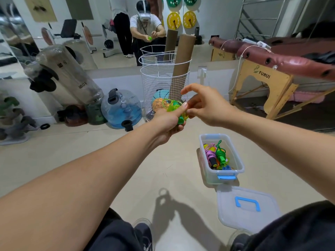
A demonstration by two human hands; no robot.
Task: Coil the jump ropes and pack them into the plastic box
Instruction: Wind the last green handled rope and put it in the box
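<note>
Ahead, the left hand point(167, 122) grips a coiled green jump rope point(174, 107) while the right hand point(204, 107) apparently pinches its cord. Behind stands a wire basket point(163, 78); the plastic box point(235, 160) holds 2 or more coiled ropes, its lid point(248, 211) alongside.

Your left hand point(167, 122) covers most of the green jump rope point(173, 107); its handles and coil count cannot be told. In the plastic box point(237, 160), packed ropes overlap, blurred, uncountable. Your shoes are cut off below.
</note>
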